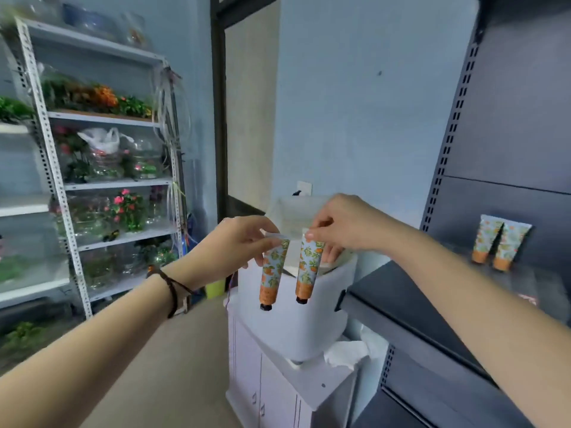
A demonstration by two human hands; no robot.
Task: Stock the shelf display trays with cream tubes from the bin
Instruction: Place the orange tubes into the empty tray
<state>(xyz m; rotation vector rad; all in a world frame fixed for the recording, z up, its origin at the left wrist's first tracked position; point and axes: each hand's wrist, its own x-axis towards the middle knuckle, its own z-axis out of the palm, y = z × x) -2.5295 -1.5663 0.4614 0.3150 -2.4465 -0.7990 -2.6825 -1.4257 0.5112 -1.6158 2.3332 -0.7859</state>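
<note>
Orange-and-green printed plastic: two cream tubes are in the air, caps down, side by side but apart. The left hand (238,242) pinches the left tube (272,273) by its flat crimped end. The right hand (343,223) pinches the right tube (309,267) the same way. Both hang in front of the white bin (296,332), at its rim. Bin contents can't be made out.

The bin sits on a white cabinet (275,393) that serves as the worktop. Crumpled white paper (346,353) lies against the bin's lower right corner.

The dark metal shelf (432,322) is just right of the bin, under the right forearm. Further back on it, the left shelved tube (486,239) and right shelved tube (511,245) stand cap-down, just beside each other. They are well apart from the held tubes.

A dark wristband (171,291) is on the left wrist. Behind the left arm, a white slotted rack (61,193) carries artificial flowers and glass bowls. A green cup (214,288) stands on the floor between the rack and the cabinet.
</note>
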